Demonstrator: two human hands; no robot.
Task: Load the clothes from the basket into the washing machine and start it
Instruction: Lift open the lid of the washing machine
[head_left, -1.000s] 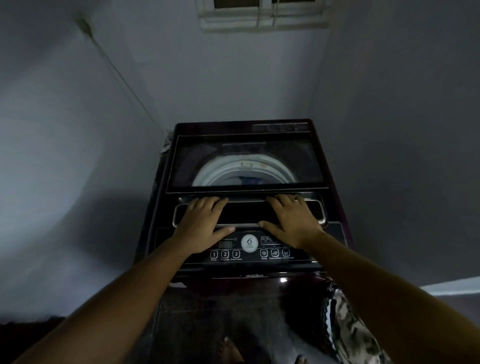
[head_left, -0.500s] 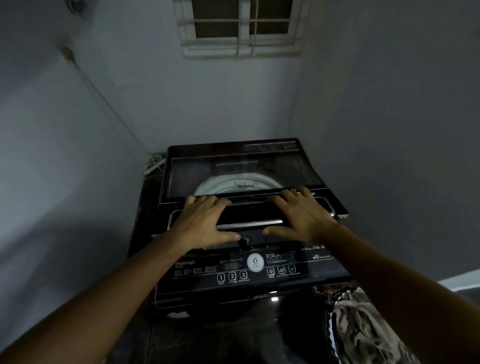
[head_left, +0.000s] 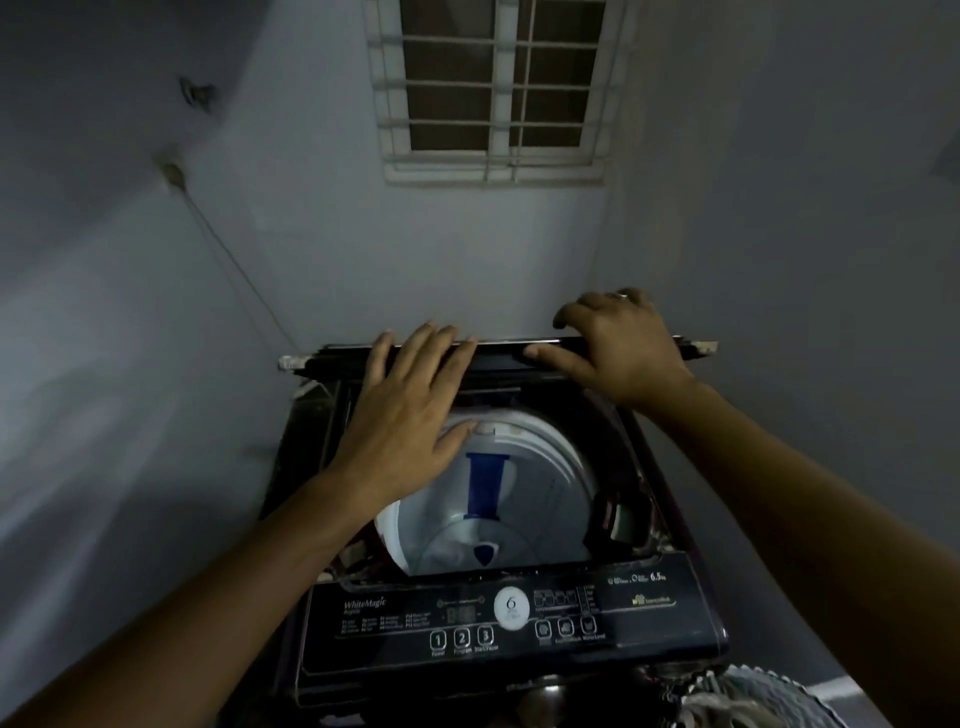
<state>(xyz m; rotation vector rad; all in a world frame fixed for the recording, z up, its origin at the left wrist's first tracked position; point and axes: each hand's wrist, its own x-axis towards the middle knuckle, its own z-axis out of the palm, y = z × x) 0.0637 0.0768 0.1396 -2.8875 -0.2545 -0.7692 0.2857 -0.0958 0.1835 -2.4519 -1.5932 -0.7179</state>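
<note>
The washing machine (head_left: 675, 618) has its lid (head_left: 498, 349) folded upright at the back, long edge running left to right. The left hand (head_left: 410, 410) lies flat against it, fingers (head_left: 415, 345) straight; the right hand (head_left: 618, 348) curls over its top edge, thumb in front. The drum (head_left: 535, 499) lies open below. The clothes (head_left: 727, 712) sit in the basket (head_left: 774, 686), low right, nearer the right hand.

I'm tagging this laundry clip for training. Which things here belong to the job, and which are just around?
Job:
lid, raised, with the left hand and right hand on it
drum
control panel
basket with clothes

Just around:
window
wall wire
</note>
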